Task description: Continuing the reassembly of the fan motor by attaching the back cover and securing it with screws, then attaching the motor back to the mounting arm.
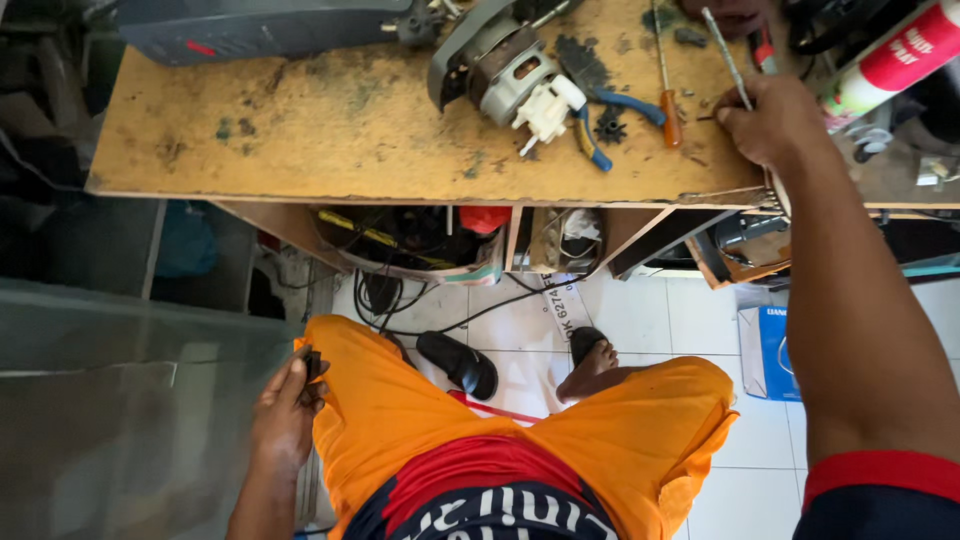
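Observation:
My right hand (770, 120) rests on the right part of the worn wooden workbench (330, 130), closed around a thin grey metal rod (722, 52) that sticks up and away. My left hand (283, 410) hangs low beside my orange shorts, pinching a small dark part (313, 365) between the fingers. An electric motor (500, 65) with a white plastic fitting lies on the bench left of my right hand. Blue-handled pliers (600, 120), a small black gear (609, 126) and an orange-handled screwdriver (668, 100) lie between the motor and my right hand.
A grey case (250, 25) stands at the bench's back left. A red and white spray can (890, 60) lies at the far right. Cables and clutter fill the shelf under the bench (420, 240). A black sandal (460, 362) and a blue and white box (768, 350) are on the tiled floor.

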